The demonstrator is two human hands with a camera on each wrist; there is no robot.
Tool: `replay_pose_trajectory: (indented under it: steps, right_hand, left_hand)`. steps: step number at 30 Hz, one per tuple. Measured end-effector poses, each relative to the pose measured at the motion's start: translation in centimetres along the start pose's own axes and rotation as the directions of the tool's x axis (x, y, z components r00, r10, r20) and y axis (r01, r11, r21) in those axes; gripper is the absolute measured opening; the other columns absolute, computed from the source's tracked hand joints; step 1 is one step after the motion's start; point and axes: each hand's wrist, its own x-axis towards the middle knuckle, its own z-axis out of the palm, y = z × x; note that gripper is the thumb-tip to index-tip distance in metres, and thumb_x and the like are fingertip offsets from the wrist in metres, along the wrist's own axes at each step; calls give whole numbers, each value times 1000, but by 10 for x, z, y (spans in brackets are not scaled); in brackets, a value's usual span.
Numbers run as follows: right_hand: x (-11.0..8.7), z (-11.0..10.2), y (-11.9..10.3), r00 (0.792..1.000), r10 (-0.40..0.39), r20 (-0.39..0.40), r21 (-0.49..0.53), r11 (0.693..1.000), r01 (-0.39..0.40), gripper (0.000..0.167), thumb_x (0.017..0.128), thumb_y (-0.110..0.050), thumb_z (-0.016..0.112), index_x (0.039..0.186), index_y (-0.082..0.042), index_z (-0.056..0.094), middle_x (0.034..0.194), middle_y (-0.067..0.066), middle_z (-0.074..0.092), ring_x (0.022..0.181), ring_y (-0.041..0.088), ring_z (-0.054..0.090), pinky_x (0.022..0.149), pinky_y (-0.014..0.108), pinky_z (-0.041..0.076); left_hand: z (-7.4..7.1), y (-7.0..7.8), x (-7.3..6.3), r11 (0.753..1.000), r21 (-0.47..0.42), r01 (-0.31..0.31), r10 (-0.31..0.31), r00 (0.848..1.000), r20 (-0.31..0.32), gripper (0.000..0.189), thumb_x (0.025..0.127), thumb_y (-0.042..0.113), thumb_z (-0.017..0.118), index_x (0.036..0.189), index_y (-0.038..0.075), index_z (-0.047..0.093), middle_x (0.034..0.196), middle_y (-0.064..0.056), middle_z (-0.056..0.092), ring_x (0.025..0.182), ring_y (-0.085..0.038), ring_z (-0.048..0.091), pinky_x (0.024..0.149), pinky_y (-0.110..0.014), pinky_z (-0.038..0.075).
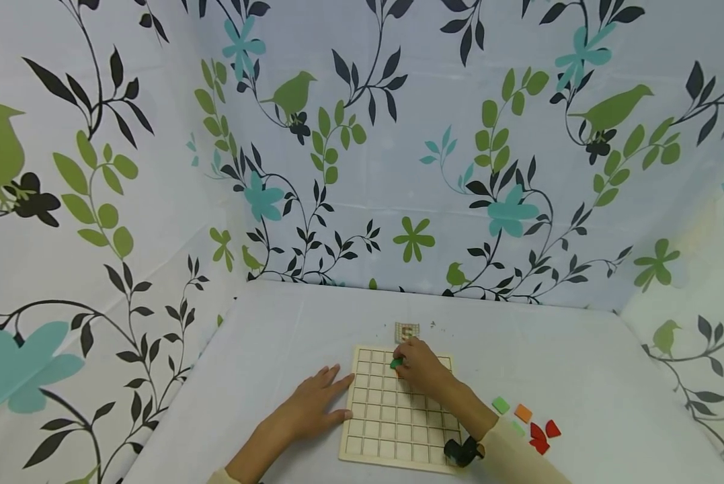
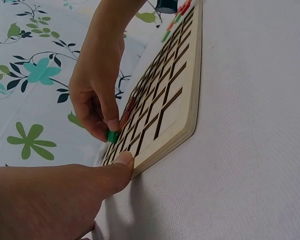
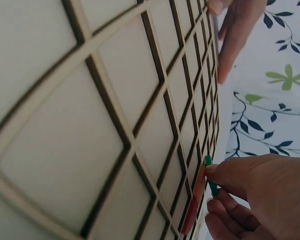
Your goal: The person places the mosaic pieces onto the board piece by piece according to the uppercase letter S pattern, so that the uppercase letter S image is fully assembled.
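A wooden grid board (image 1: 370,430) with square cells lies on the white cloth. Over its far rows, my right hand (image 1: 421,368) pinches a small green tile (image 3: 213,186) between thumb and fingertips, close above the cells. Beside the tile, an orange piece (image 3: 199,181) and a red piece (image 3: 190,216) sit in cells, partly hidden by the hand in the head view. My left hand (image 1: 313,403) lies at the board's left side with its fingers spread; in the left wrist view its thumb (image 2: 117,172) rests on the board's rim.
Beyond the board's far edge is a small patterned card (image 1: 407,331). To the right of the board lie loose pieces: a green tile (image 1: 501,405), an orange tile (image 1: 523,413), a light green tile (image 1: 517,428) and several red pieces (image 1: 538,437). A printed curtain (image 1: 362,202) hangs behind.
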Motion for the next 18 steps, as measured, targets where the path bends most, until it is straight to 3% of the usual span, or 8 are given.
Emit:
replay_pose_trajectory:
  steps: [6, 18]
  right_hand:
    - [2, 7, -3, 994, -111, -18, -99, 989, 108, 11, 96, 2, 74, 107, 2, 71, 103, 12, 64, 91, 25, 60, 77, 36, 58]
    - [-2, 5, -8, 999, -40, 38, -4, 999, 40, 15, 97, 0, 74, 112, -2, 75, 102, 7, 65, 88, 16, 54, 75, 31, 52]
  left_hand:
    - [-1, 1, 1, 1000, 8, -11, 11, 1000, -6, 74, 102, 58, 62, 163, 21, 43, 171, -21, 31, 158, -46, 27, 123, -69, 29]
    - [2, -2, 2, 1000, 0, -11, 11, 1000, -11, 74, 101, 57, 63, 162, 20, 44, 170, -20, 32, 157, -47, 28, 123, -68, 28]
